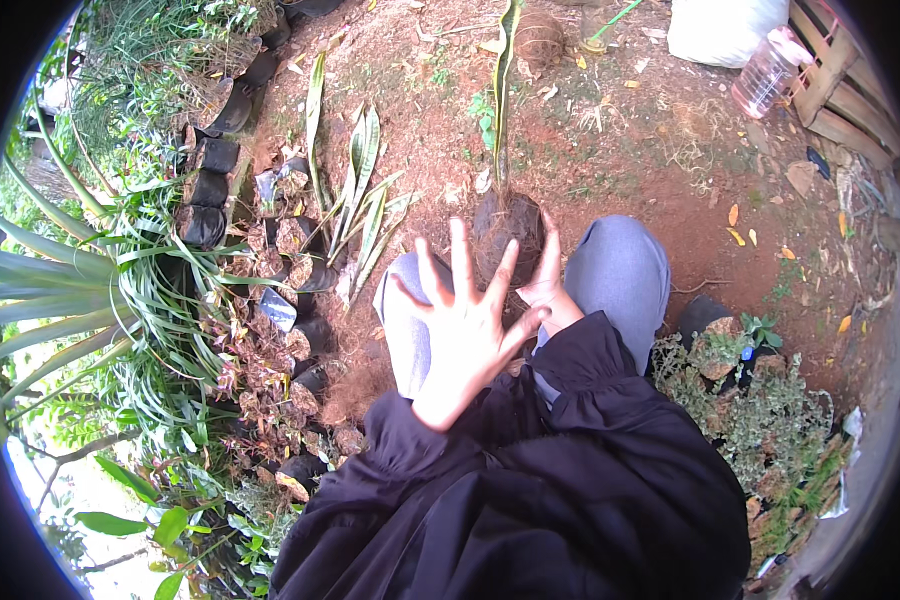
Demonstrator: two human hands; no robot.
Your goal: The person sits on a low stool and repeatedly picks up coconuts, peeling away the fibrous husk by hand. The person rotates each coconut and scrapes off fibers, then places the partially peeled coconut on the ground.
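A dark, round root ball (508,225) wrapped in brown fibre is between my knees, with one upright variegated snake plant leaf (503,97) rising from its top. My right hand (551,277) cups the ball's right side, its fingers partly behind it. My left hand (465,322) is spread wide in front of the ball's lower left and holds nothing. Whether its fingertips touch the ball cannot be told. The ball's underside is hidden by my hands. To the left, more snake plant leaves (360,172) stand in a clump.
Black planting bags (210,187) line the left side beside long-leaved plants (172,277). Brown fibre clumps lie ahead (538,41) and near my left knee (354,390). A pink-lidded bottle (769,75), white sack (724,30) and wooden crate (844,90) are at upper right. Small potted plants (765,405) sit at right.
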